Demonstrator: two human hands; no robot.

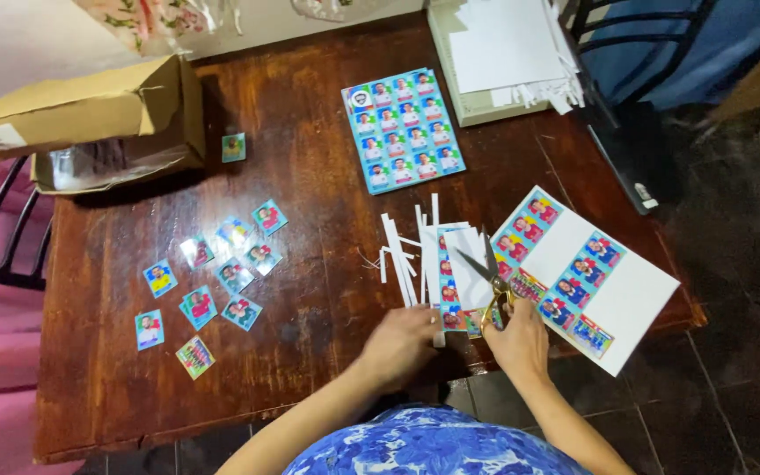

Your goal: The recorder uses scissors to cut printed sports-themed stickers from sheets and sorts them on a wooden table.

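Cutting: right hand gripped scissors, left hand pinned strip
Done: cards, centre-left
Left: sheets, top

On the surface, an open cardboard box lies at the far left corner, with 1 single sticker just to its right. A scatter of cut stickers lies left of centre, nearer the front edge. A full sticker sheet lies far centre, and a stack of paper sits behind it to the right. At the front edge, paper strips lie left of the scissors. Both hands rest there, the left hand beside the right hand. A partly cut sheet overhangs the front right corner.
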